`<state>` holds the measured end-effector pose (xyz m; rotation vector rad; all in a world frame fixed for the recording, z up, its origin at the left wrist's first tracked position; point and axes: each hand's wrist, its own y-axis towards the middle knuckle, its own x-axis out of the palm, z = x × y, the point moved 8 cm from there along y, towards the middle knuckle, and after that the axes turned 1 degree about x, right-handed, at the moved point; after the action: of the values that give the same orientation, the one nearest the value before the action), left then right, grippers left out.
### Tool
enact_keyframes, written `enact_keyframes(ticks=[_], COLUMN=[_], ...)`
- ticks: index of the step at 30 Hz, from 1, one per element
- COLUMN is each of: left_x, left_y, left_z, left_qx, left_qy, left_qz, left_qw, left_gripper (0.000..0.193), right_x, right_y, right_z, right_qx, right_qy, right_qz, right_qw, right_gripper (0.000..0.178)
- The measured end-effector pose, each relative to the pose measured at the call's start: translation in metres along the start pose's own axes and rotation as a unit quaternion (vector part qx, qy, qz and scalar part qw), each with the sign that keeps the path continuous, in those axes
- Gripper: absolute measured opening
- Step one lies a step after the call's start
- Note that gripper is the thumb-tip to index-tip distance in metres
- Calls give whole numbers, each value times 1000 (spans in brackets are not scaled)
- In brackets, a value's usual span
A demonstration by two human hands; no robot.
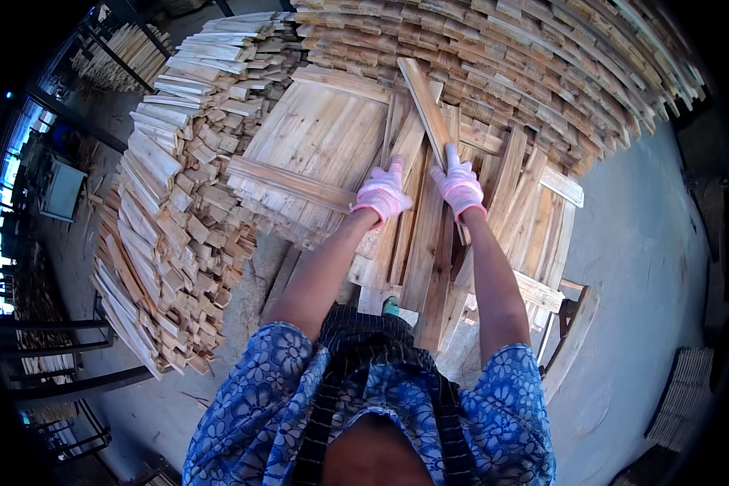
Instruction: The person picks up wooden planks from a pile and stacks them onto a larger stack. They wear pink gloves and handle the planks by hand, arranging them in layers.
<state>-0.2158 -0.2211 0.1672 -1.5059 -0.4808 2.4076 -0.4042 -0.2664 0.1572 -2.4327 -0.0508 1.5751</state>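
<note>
Stacks of short pale wood offcuts (178,219), rough-sawn, banked high to the left of and beyond both hands; a slatted wooden panel (316,154) with a cross batten, lying just left of the left hand. Loose bare planks (421,235), long and narrow, beneath both hands. Left hand (382,193), pink-gloved, fingers curled down on the planks; right hand (459,185), likewise gloved, closed around one thin light slat (424,101) that angles up and away from it.

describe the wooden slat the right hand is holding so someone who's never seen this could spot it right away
Start at the big wall of stacked wood across the top, then drop to the loose boards in front of the person. The slat rises from the gloved right hand, tilted up-left across the others, which lie flatter.
</note>
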Motion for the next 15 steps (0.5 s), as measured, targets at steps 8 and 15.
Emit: enact_keyframes(ticks=[8, 15], left_x=[-20, -117], left_y=[-14, 14], left_z=[-109, -229], left_qx=[61, 47], left_qy=[-606, -390], left_qz=[-22, 102], left_qw=[793, 914], left_gripper=[75, 80], right_x=[-42, 57], right_y=[-99, -145], right_z=[-36, -54], right_qx=[77, 151], right_qy=[387, -269], right_qz=[-102, 102], right_qw=[913, 946], right_gripper=[72, 66])
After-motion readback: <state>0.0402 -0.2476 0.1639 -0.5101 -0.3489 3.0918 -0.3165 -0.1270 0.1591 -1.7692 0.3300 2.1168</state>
